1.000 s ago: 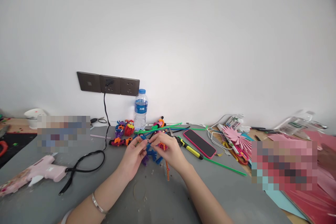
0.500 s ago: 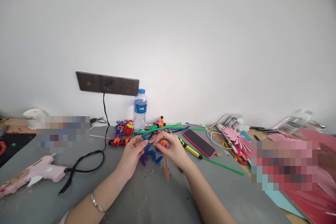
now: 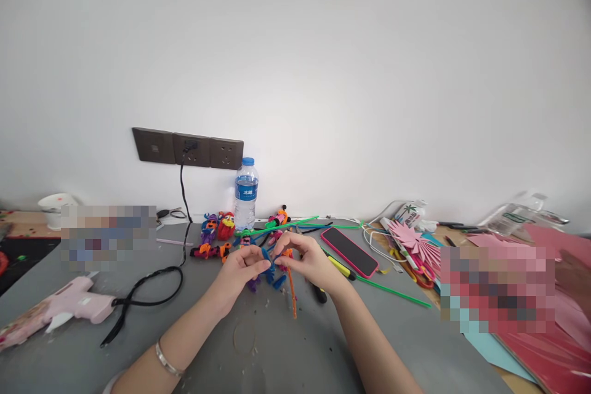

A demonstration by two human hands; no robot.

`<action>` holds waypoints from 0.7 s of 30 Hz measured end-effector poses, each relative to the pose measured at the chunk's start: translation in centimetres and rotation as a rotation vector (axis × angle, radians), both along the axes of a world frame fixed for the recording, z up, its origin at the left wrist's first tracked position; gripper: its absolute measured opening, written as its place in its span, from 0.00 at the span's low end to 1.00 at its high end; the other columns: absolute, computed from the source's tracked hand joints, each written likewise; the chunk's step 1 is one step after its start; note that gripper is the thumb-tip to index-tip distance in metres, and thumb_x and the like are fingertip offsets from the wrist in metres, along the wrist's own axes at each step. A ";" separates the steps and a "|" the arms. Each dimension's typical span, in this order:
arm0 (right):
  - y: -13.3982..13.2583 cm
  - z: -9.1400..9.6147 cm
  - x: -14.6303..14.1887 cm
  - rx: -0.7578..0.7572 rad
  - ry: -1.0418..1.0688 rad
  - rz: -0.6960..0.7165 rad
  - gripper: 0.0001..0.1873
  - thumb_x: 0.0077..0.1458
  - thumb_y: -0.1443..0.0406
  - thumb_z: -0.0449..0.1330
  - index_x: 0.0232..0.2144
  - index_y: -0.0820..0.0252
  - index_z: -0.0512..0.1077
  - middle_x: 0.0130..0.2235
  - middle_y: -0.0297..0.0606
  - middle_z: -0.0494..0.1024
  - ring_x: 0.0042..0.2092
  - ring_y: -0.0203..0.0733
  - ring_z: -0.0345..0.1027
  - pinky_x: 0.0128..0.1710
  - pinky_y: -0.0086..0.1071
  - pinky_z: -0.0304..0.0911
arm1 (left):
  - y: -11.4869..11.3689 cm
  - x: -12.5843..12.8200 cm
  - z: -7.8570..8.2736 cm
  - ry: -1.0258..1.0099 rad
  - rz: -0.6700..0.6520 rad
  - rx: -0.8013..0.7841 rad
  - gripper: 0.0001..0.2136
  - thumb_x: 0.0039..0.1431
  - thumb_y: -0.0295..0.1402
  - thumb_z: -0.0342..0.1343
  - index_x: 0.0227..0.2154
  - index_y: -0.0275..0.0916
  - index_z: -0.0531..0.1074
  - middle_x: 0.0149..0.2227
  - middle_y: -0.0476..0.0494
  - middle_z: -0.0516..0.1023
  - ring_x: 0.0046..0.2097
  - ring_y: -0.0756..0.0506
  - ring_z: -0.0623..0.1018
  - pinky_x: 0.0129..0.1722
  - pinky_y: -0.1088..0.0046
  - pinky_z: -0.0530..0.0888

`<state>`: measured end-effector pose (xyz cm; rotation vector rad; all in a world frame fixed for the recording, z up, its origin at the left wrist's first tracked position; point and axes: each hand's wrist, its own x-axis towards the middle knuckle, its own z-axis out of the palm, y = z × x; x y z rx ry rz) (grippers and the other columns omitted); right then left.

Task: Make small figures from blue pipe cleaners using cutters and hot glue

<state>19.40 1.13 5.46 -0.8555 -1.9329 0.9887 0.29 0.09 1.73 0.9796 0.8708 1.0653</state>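
My left hand [image 3: 240,272] and my right hand [image 3: 308,261] meet over the grey tabletop [image 3: 277,351], both pinching a small pipe-cleaner figure [image 3: 273,265] made of blue and orange fuzzy stems. An orange stem [image 3: 292,295] hangs down from it toward the table. My left thumb and fingers press on a blue stem of the figure. My right fingers curl round its upper part. Just beyond my hands lie finished pipe-cleaner figures [image 3: 217,228] and long green stems [image 3: 281,226].
A water bottle [image 3: 245,194] stands by the wall under the sockets [image 3: 187,149]. A pink glue gun [image 3: 55,308] with a black cord lies at the left. A phone in a pink case [image 3: 349,251], a yellow cutter [image 3: 339,266] and pink paper crafts [image 3: 415,240] lie to the right.
My hands have shifted slightly forward and turned the figure; my left thumb now presses on a blue stem, and the orange stem hangs a little further left.
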 end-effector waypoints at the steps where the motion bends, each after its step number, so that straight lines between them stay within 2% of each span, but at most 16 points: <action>1: 0.0 0.0 0.0 -0.016 0.006 0.015 0.06 0.55 0.61 0.65 0.32 0.57 0.74 0.34 0.36 0.76 0.37 0.40 0.70 0.38 0.33 0.66 | 0.0 0.0 0.0 0.017 -0.027 0.014 0.16 0.39 0.40 0.72 0.24 0.37 0.73 0.19 0.56 0.64 0.24 0.54 0.61 0.25 0.78 0.57; 6: 0.0 0.1 0.1 -0.078 0.038 0.067 0.06 0.54 0.62 0.66 0.32 0.58 0.74 0.34 0.36 0.75 0.37 0.40 0.70 0.40 0.33 0.67 | 0.2 -0.2 -0.3 0.088 -0.098 0.071 0.16 0.42 0.42 0.70 0.24 0.37 0.72 0.18 0.56 0.62 0.24 0.53 0.61 0.25 0.77 0.56; 14: 0.1 -0.1 0.2 -0.123 0.072 0.102 0.04 0.55 0.65 0.65 0.34 0.59 0.73 0.35 0.36 0.74 0.37 0.39 0.70 0.42 0.34 0.67 | -0.4 -0.1 -0.5 0.073 -0.158 0.080 0.16 0.49 0.45 0.65 0.29 0.39 0.68 0.21 0.57 0.60 0.25 0.53 0.63 0.26 0.77 0.59; 16: 0.1 0.0 0.2 -0.131 0.074 0.107 0.04 0.55 0.65 0.65 0.34 0.58 0.73 0.36 0.36 0.74 0.36 0.38 0.70 0.41 0.34 0.67 | -0.6 0.0 -0.3 0.072 -0.169 0.073 0.17 0.50 0.46 0.65 0.29 0.39 0.68 0.21 0.57 0.62 0.24 0.54 0.63 0.26 0.77 0.59; 21: 0.2 -0.1 0.2 -0.146 0.099 0.095 0.09 0.54 0.66 0.66 0.39 0.57 0.73 0.36 0.35 0.73 0.37 0.38 0.69 0.41 0.33 0.66 | -0.5 0.2 0.0 0.079 -0.169 0.073 0.17 0.50 0.46 0.64 0.29 0.38 0.68 0.27 0.50 0.75 0.24 0.54 0.65 0.26 0.77 0.61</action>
